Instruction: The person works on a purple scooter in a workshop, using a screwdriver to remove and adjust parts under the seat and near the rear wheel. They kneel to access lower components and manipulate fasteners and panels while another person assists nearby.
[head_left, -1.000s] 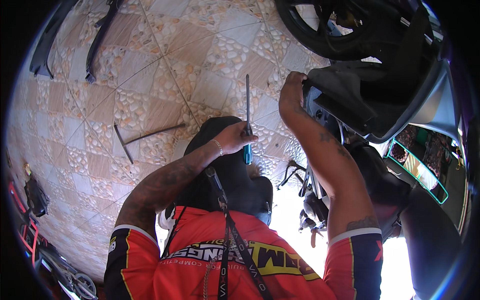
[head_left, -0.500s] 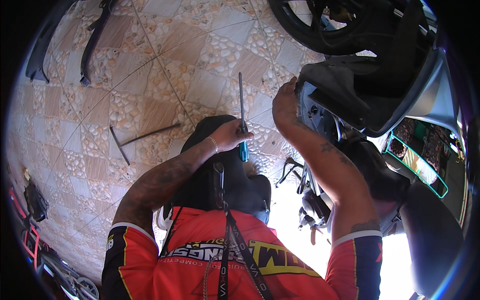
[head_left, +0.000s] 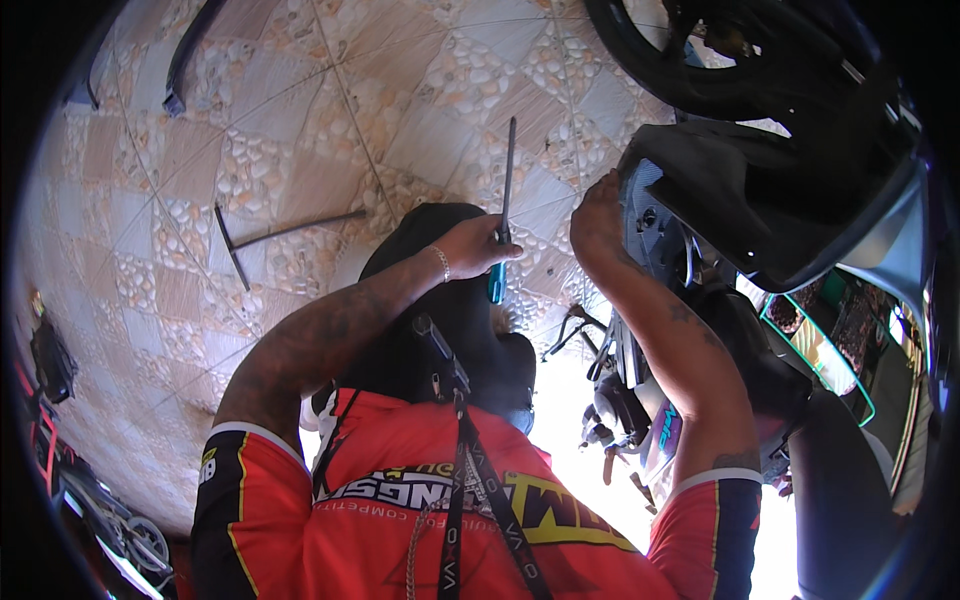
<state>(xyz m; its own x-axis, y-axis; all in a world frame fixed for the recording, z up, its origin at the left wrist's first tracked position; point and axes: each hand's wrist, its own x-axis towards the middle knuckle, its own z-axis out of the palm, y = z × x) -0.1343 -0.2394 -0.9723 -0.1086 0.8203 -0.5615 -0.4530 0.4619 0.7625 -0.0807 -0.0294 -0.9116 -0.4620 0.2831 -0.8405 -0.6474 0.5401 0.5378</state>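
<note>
A long screwdriver [head_left: 497, 282] with a teal handle is in my left hand [head_left: 480, 249], its shaft pointing away from me across the tiles. My right hand [head_left: 598, 220] has its fingers curled on the left edge of a dark plastic motorbike panel [head_left: 720, 195], beside a textured grey strip with a hole in it. The ends of those fingers are partly hidden at the edge. My knee in dark trousers [head_left: 420, 240] is bent beneath my left arm.
A black wheel [head_left: 640, 50] stands beyond the panel. A T-handle tool [head_left: 240, 243] and dark curved trim pieces [head_left: 190, 45] lie on the tiled floor [head_left: 390, 110]. Red-and-black bike parts [head_left: 130, 540] are at lower left. A dark seat [head_left: 745, 350] is beside my right arm.
My right hand has shifted slightly toward me along the panel's edge. The floor and bike have shifted in view. My left hand still holds the screwdriver upright in the picture.
</note>
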